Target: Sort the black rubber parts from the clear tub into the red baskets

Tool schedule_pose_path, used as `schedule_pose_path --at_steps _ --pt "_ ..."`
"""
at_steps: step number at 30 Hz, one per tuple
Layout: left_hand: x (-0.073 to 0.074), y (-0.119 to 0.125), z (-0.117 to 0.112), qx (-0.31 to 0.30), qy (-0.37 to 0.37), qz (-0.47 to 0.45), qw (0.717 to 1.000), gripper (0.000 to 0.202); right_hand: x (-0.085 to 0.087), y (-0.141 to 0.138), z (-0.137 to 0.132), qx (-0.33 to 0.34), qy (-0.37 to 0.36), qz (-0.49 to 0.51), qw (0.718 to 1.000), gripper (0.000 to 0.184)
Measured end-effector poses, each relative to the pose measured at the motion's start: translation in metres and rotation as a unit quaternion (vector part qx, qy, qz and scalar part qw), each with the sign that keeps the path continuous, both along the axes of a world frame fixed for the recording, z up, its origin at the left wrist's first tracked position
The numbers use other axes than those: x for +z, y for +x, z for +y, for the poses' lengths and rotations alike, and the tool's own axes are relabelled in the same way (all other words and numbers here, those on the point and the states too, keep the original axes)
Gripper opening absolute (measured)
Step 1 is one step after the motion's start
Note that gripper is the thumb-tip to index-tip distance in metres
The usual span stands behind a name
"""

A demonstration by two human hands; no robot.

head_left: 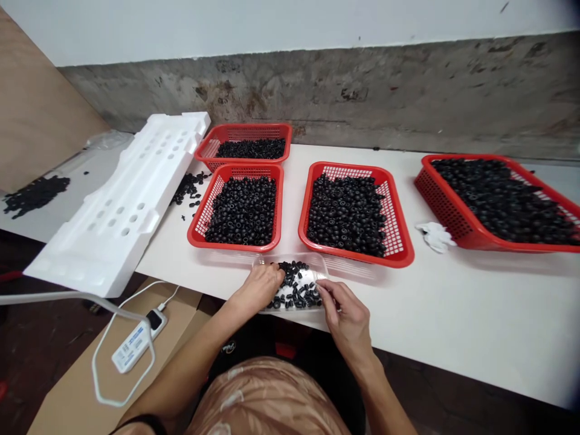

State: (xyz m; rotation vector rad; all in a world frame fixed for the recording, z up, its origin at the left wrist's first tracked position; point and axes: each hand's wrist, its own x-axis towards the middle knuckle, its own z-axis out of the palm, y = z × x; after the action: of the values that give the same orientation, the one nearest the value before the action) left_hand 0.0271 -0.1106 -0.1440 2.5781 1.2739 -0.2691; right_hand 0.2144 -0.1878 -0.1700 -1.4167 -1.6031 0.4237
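A small clear plastic tray (pixel 317 264) with several small black rubber rings (pixel 296 289) lies at the near edge of the white table (pixel 475 302). My left hand (pixel 258 289) rests on the tray's left side, fingers curled down into the rings. My right hand (pixel 347 314) is at the tray's right side, fingertips pinched together at the rings; what they hold is too small to make out.
Red baskets full of black rings stand behind the tray: one (pixel 205 232) left, one (pixel 399 254) middle, one (pixel 212 148) at the back, one (pixel 441 205) far right. A white foam block (pixel 113 205) lies left, a crumpled white cloth (pixel 435 235) right, and a power strip (pixel 136 341) lies below.
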Motion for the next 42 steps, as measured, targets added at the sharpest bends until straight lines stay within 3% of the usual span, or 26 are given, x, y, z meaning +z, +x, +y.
schedule_pose_path --at_steps 10,14,16,17,19,21,22,24,27,30,36,38,40,42 --pt "-0.005 -0.006 -0.001 0.040 -0.011 -0.067 0.997 0.033 0.003 0.002 0.001 -0.001 -0.024 0.034 0.999 0.016" --pt "0.002 -0.006 -0.003 0.098 -0.036 -0.208 0.973 0.020 0.008 0.002 -0.001 -0.007 -0.028 0.045 0.999 0.016" --pt "0.010 -0.004 -0.006 0.144 -0.100 -0.342 0.923 0.013 0.013 0.000 -0.003 -0.005 -0.027 0.053 0.998 0.015" --pt "0.013 -0.002 -0.008 0.169 -0.156 -0.412 0.881 0.011 0.016 -0.001 -0.004 0.000 -0.027 0.058 0.998 0.015" --pt "0.018 0.002 -0.013 0.220 -0.284 -0.528 0.769 0.016 0.023 -0.005 -0.005 0.016 -0.026 0.067 0.997 0.015" --pt "0.018 0.005 -0.019 0.260 -0.367 -0.590 0.671 0.023 0.030 -0.008 -0.007 0.036 -0.022 0.072 0.996 0.015" --pt "0.016 0.006 -0.022 0.274 -0.388 -0.605 0.639 0.024 0.033 -0.010 -0.007 0.046 -0.019 0.072 0.996 0.016" --pt "0.013 0.007 -0.027 0.291 -0.406 -0.616 0.610 0.025 0.037 -0.012 -0.007 0.059 -0.015 0.069 0.996 0.016" --pt "0.010 0.007 -0.031 0.297 -0.401 -0.616 0.609 0.029 0.039 -0.014 -0.007 0.064 -0.008 0.059 0.996 0.017" --pt "0.013 0.007 -0.034 0.289 -0.380 -0.610 0.633 0.034 0.037 -0.015 -0.006 0.067 0.002 0.039 0.997 0.018" --pt "0.024 0.007 -0.044 0.238 -0.285 -0.555 0.744 0.032 0.035 -0.015 -0.010 0.062 0.028 -0.099 0.993 0.021" --pt "0.027 0.006 -0.048 0.226 -0.258 -0.543 0.766 0.031 0.035 -0.016 -0.013 0.068 0.026 -0.139 0.988 0.025" --pt "0.028 0.005 -0.050 0.224 -0.256 -0.546 0.766 0.031 0.034 -0.017 -0.016 0.076 0.037 -0.147 0.985 0.030" --pt "0.029 0.003 -0.050 0.233 -0.284 -0.570 0.735 0.035 0.032 -0.021 -0.018 0.090 0.047 -0.131 0.986 0.038"
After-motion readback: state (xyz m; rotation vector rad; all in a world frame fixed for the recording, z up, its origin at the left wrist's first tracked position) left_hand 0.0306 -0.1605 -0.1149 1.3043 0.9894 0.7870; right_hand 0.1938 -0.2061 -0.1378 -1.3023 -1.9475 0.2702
